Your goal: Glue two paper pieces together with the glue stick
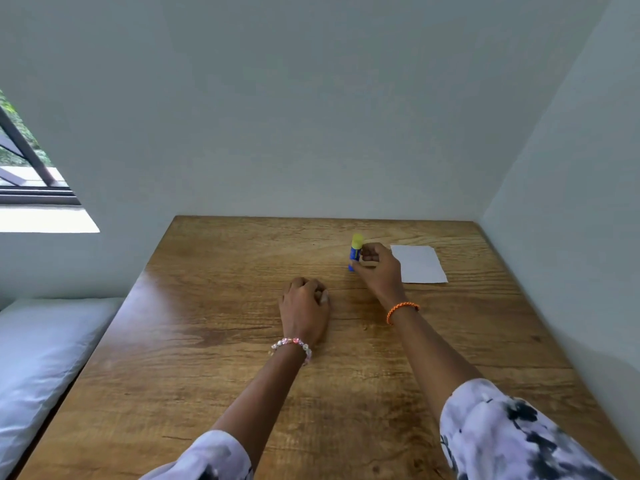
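A glue stick with a blue body and yellow cap stands upright on the wooden table toward the far right. My right hand is wrapped around its blue body from the right. A white paper piece lies flat just right of that hand; only one sheet can be told apart. My left hand rests on the table nearer to me, its fingers curled in with nothing in them.
White walls close the table's far and right edges. A white cushion lies below the table's left edge. A window sits at the left.
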